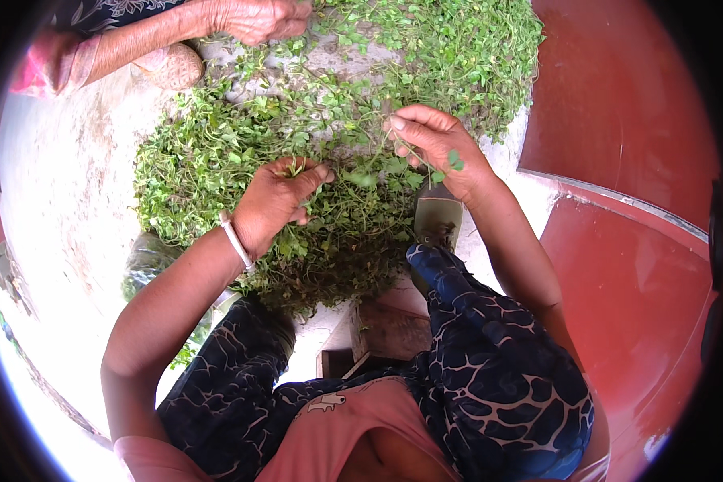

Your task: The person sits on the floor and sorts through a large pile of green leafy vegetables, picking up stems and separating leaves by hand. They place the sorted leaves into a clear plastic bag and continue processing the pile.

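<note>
Right fingers (410, 132) pinch a sprig (455, 160) — left fingers (312, 180) unclear — pink shirt (329, 438) bears cartoon (327, 402).

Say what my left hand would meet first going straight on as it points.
Probably the leafy green stems just beyond your left hand, though its height above them is hard to judge.

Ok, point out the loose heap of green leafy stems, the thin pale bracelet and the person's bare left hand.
Loose heap of green leafy stems (361, 205): head view, leaves near middle.
Thin pale bracelet (235, 241): head view, middle of band.
Person's bare left hand (275, 197): head view, back.
</note>
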`<action>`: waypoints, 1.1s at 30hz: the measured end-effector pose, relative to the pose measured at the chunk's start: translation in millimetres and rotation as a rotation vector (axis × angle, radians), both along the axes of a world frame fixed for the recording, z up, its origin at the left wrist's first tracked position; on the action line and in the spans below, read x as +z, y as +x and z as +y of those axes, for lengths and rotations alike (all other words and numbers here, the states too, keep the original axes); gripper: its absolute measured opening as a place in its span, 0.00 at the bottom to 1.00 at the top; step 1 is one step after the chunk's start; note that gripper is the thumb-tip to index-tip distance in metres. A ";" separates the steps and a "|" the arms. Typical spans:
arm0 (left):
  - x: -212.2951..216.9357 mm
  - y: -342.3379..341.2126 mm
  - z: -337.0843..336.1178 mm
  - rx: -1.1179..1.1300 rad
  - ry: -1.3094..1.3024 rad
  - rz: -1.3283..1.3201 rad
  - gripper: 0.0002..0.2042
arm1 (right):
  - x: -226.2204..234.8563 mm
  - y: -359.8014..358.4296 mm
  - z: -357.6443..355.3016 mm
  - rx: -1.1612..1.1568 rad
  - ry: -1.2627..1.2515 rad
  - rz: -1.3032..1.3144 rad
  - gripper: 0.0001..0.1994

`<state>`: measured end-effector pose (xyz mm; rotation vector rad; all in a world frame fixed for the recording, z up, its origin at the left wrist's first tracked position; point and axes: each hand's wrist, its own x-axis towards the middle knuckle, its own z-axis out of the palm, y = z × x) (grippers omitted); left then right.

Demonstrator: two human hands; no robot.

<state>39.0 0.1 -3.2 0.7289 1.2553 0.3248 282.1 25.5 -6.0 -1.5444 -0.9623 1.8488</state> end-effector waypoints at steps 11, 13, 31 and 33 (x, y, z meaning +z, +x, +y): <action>9.4 28.0 4.9 0.141 0.060 -0.117 0.11 | -1.0 -24.5 -16.6 -0.132 0.009 0.261 0.11; 11.2 34.3 4.9 0.175 0.024 -0.203 0.10 | -5.5 -31.0 -21.6 -0.204 -0.007 0.321 0.11; 3.3 23.6 -15.7 -0.148 0.121 0.109 0.15 | -22.6 -41.0 -61.9 0.034 0.256 0.196 0.04; 8.5 21.4 -18.7 -0.125 0.106 0.069 0.15 | -20.3 -45.3 -64.1 0.058 0.299 0.148 0.04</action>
